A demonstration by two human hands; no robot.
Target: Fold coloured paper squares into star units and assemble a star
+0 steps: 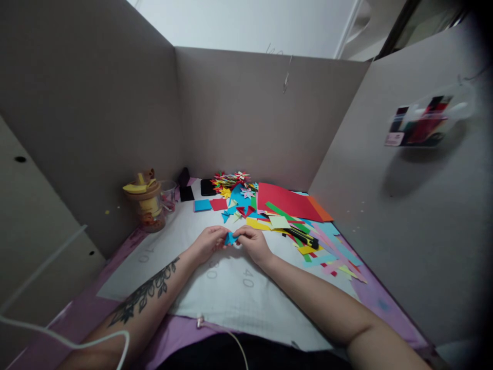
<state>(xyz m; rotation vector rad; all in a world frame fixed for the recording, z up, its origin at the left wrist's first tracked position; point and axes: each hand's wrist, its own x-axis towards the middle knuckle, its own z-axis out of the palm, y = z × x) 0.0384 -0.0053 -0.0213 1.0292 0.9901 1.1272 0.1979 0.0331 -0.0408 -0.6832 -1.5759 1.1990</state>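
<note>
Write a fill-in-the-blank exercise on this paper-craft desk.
The left hand and right hand together pinch a small folded paper piece coloured ____.
The large flat sheet beyond the right hand is ____.
The yellow-lidded cup stands to the ____ of both hands.
Missing words: blue; red; left.

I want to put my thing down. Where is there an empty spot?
The left hand and right hand pinch a blue piece. The white mat is bare between the jar and the left hand, and between the forearms. Back and right are crowded with coloured paper.
</note>
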